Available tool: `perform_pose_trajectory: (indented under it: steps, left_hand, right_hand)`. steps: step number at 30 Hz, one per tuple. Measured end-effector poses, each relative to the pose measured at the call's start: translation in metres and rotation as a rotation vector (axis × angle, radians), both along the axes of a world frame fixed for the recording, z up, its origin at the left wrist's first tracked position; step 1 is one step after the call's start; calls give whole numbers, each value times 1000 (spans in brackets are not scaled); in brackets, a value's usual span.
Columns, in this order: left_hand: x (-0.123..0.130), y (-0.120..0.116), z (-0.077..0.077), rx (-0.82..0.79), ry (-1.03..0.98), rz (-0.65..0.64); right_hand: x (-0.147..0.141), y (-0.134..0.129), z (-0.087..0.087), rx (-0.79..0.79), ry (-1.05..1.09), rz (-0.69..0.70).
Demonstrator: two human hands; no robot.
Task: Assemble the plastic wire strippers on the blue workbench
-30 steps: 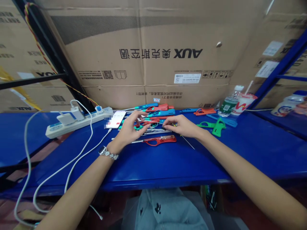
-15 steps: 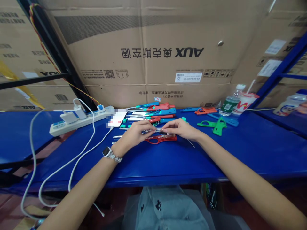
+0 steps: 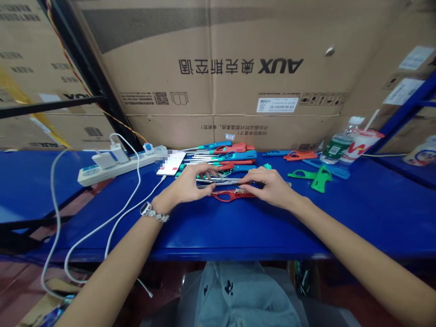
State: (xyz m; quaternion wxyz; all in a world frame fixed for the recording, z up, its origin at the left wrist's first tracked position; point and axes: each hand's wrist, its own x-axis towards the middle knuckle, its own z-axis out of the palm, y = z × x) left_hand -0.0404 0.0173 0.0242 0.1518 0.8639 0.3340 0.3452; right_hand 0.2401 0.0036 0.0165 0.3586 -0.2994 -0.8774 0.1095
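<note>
My left hand (image 3: 191,182) is open over the blue table, thumb and fingers apart, beside the left part of some thin metal rods (image 3: 225,181). My right hand (image 3: 269,185) pinches the right part of these thin rods between thumb and fingers. Just in front of the rods lies a red lighter casing (image 3: 226,195), partly hidden by my right hand. Behind my hands lie several long-necked lighters with blue handles (image 3: 238,156) and red handles (image 3: 235,147), their metal necks pointing left.
A white power strip (image 3: 127,164) with cables and a white phone-like device (image 3: 171,162) lie left. Green casings (image 3: 320,178), an orange casing (image 3: 299,155), a bottle (image 3: 337,145) and a paper cup (image 3: 357,144) are right. Cardboard (image 3: 238,27) stands behind.
My left hand has opened and moved slightly left, off the thin rods. My right hand still pinches them, a little further right. The whole view has shifted slightly.
</note>
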Motion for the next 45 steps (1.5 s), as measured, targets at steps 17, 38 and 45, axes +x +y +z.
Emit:
perform_pose_trajectory:
  steps: [17,38,45]
  left_hand:
    - [-8,-4,4,-100,61,-30]
    - [27,-9,-19,48,323,-66]
    - [27,-5,-28,-9,257,-90]
  right_hand:
    - [7,6,-8,-168,-25,32]
    - [-6,7,-14,-91,-117,51]
    - [-7,6,-18,-15,-184,47]
